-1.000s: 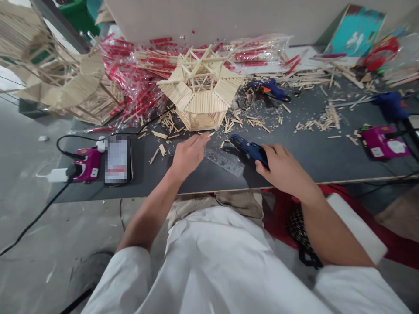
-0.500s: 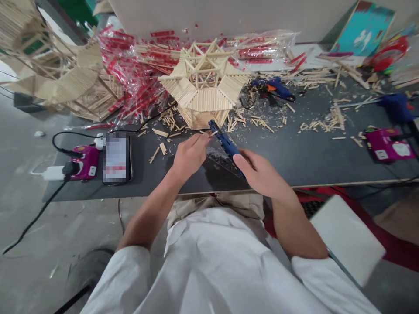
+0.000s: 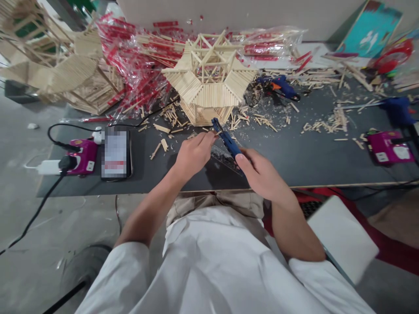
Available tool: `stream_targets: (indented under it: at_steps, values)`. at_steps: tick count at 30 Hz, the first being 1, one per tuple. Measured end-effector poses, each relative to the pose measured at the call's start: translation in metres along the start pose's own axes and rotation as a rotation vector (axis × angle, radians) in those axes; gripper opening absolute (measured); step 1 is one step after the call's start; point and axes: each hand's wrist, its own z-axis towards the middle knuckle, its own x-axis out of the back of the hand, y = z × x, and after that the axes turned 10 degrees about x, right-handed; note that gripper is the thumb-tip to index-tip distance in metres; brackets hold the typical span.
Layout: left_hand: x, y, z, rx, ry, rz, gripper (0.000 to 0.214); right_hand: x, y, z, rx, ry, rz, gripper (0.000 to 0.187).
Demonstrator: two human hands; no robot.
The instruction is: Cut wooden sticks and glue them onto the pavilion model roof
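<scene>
My right hand (image 3: 258,172) is closed round a blue glue gun (image 3: 225,137), whose nozzle points up and left toward my left fingertips. My left hand (image 3: 194,152) pinches a small wooden stick piece (image 3: 214,133) right at the nozzle. Both hands hover over the dark tabletop (image 3: 294,161), just in front of a hexagonal wooden stick model (image 3: 209,85). A clear plastic ruler (image 3: 224,157) lies on the table under the gun.
A phone (image 3: 115,153) and a purple power strip (image 3: 84,156) with cables lie at the left. Red-wrapped stick packs (image 3: 137,74), other stick structures (image 3: 65,78), a second glue gun (image 3: 278,85), scattered stick offcuts (image 3: 324,122) and another purple strip (image 3: 388,146) fill the table.
My right hand lifted the glue gun off the table and brought its nozzle left to the stick piece pinched in my left hand. The left hand stayed about where it was.
</scene>
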Motion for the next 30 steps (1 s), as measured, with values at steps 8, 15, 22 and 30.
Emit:
stream_targets:
  at_steps: [8,15,22,30]
  values:
    - [-0.0016,-0.0006,-0.0007,-0.005,0.022,0.019,0.040,-0.0024,-0.0037,-0.0006,0.019,0.014,-0.015,0.049]
    - [-0.0021,-0.0008,0.0000,-0.014,0.036,0.007,0.038,0.0003,-0.0045,0.0016,0.046,-0.013,-0.045,0.049]
    - [-0.0023,-0.0016,-0.0004,0.000,0.008,0.001,0.040,0.0000,-0.0030,0.0014,0.078,-0.018,-0.074,0.046]
    - [-0.0036,-0.0017,-0.0013,-0.004,0.021,0.004,0.038,0.0007,-0.0037,0.0050,0.057,-0.050,-0.123,0.048]
